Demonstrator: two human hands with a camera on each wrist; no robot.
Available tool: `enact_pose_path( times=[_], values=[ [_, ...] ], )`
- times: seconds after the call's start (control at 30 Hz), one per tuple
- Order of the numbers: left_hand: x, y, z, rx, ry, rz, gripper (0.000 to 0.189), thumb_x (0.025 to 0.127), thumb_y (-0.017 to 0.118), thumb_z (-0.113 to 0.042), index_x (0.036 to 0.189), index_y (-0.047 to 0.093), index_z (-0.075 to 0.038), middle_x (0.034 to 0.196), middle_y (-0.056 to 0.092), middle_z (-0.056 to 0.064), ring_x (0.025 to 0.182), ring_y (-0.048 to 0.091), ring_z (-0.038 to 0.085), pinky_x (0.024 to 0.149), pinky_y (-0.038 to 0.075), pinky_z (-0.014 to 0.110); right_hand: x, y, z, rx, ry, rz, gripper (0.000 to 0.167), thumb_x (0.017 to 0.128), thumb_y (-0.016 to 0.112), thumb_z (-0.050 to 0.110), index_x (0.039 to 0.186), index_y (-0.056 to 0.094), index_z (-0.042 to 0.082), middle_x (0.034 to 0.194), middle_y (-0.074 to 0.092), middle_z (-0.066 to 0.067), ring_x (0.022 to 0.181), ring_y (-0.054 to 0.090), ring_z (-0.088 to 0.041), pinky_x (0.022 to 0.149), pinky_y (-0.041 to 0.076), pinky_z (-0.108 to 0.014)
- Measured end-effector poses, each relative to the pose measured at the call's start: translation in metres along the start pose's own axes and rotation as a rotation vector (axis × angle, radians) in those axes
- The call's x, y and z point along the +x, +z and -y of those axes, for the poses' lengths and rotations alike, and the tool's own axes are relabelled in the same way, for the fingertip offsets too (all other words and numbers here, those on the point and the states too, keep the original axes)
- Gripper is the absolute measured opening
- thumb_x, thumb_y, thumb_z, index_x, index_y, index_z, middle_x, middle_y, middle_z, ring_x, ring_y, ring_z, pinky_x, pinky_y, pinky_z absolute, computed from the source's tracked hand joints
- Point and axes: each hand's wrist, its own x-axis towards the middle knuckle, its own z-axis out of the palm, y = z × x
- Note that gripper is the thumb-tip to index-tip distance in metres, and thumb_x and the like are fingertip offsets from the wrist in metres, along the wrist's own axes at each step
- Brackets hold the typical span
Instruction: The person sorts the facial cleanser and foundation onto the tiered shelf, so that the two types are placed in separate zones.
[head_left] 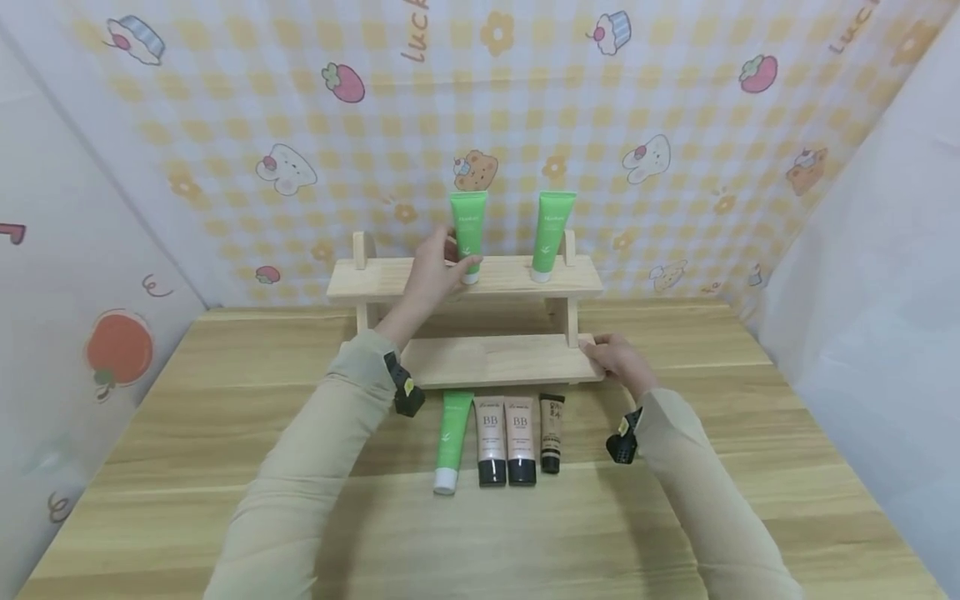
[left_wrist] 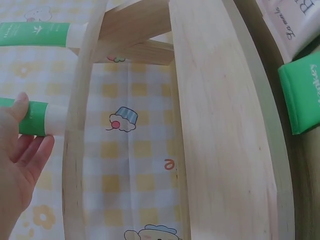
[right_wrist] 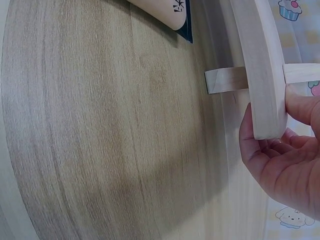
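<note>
On the top tier of a two-tier wooden rack (head_left: 495, 360), my left hand (head_left: 432, 271) holds a green tube (head_left: 469, 223) upright, its white cap down at the board. In the left wrist view, thumb and fingers of the left hand (left_wrist: 22, 150) pinch that tube (left_wrist: 34, 119) just by its cap. A second green tube (head_left: 552, 229) stands on the same tier farther right. My right hand (head_left: 618, 360) grips the right end of the lower tier. Seen from the right wrist, the thumb of the right hand (right_wrist: 285, 165) lies on top of the board (right_wrist: 265, 80) with fingers curled beneath.
In front of the rack lie a green tube (head_left: 452, 442), two pink BB cream tubes (head_left: 491, 429) (head_left: 521, 429) and a slim tan tube with a black cap (head_left: 551, 429). Behind stands a yellow checked cloth backdrop (head_left: 420, 125). Wooden table (head_left: 225, 417) extends around the rack.
</note>
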Motion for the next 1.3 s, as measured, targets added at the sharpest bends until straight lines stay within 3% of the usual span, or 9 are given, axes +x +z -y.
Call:
enact_pose_path(
  times=[0.13,0.33,0.47,0.63,0.77,1.03,1.17,1.3],
  values=[
    [0.000,0.000,0.000,0.018,0.024,-0.001,0.043,0.085,0.064,-0.023,0.117,0.045,-0.002,0.106,0.057,0.014,0.097,0.058,0.025,0.084,0.052,0.032,-0.002,-0.001,0.003,-0.017,-0.007,-0.001,0.058,0.097,0.040,0.029,0.137,0.026,-0.010,0.120,0.048,-0.021,0.088,0.054,-0.015,0.073,0.049,-0.023],
    [0.001,0.000,0.001,0.012,0.018,0.007,0.043,0.085,0.063,-0.023,0.118,0.044,-0.001,0.107,0.054,0.015,0.097,0.056,0.026,0.084,0.052,0.031,-0.002,0.000,0.005,-0.023,0.010,-0.006,0.057,0.097,0.039,0.029,0.138,0.025,-0.008,0.126,0.046,-0.022,0.094,0.054,-0.017,0.083,0.050,-0.027],
    [-0.001,0.001,0.000,-0.001,-0.019,0.033,0.046,0.085,0.063,-0.022,0.121,0.043,0.000,0.110,0.052,0.014,0.100,0.054,0.024,0.086,0.051,0.030,-0.003,0.000,0.003,-0.022,0.012,0.004,0.058,0.097,0.039,0.029,0.139,0.024,-0.009,0.128,0.044,-0.024,0.097,0.054,-0.019,0.087,0.049,-0.030],
    [-0.007,0.000,-0.003,-0.052,-0.104,0.072,0.055,0.085,0.063,-0.017,0.130,0.034,-0.001,0.117,0.050,0.015,0.105,0.053,0.025,0.090,0.050,0.031,-0.002,0.001,0.001,-0.029,0.009,0.002,0.058,0.097,0.039,0.029,0.138,0.024,-0.009,0.127,0.045,-0.024,0.097,0.053,-0.019,0.082,0.049,-0.027],
    [-0.012,-0.003,-0.003,-0.060,-0.137,0.088,0.060,0.085,0.063,-0.015,0.133,0.029,-0.001,0.120,0.048,0.015,0.108,0.052,0.027,0.091,0.049,0.033,-0.002,0.001,0.000,-0.038,0.014,0.001,0.058,0.097,0.039,0.029,0.139,0.024,-0.009,0.127,0.045,-0.024,0.096,0.053,-0.018,0.079,0.049,-0.025],
    [-0.027,-0.015,-0.002,-0.081,-0.142,0.060,0.057,0.085,0.063,-0.014,0.131,0.033,-0.003,0.124,0.047,0.016,0.109,0.052,0.027,0.091,0.049,0.033,-0.008,0.000,0.003,-0.042,0.003,0.014,0.059,0.097,0.038,0.031,0.138,0.025,-0.009,0.122,0.046,-0.020,0.092,0.050,-0.017,0.073,0.047,-0.024],
    [-0.036,-0.021,0.000,-0.071,-0.112,0.061,0.052,0.085,0.062,-0.012,0.128,0.036,0.000,0.122,0.048,0.017,0.107,0.053,0.028,0.091,0.049,0.033,0.003,-0.002,-0.002,-0.003,0.014,0.014,0.063,0.095,0.045,0.033,0.139,0.025,-0.007,0.125,0.047,-0.022,0.094,0.054,-0.018,0.082,0.050,-0.030],
    [-0.044,-0.025,0.003,-0.056,-0.084,0.079,0.048,0.085,0.062,-0.011,0.125,0.038,0.002,0.119,0.048,0.018,0.105,0.054,0.029,0.091,0.049,0.034,0.018,-0.005,-0.011,0.025,-0.006,0.029,0.069,0.091,0.052,0.038,0.138,0.029,-0.007,0.117,0.053,-0.021,0.088,0.056,-0.017,0.080,0.052,-0.031]
  ],
)
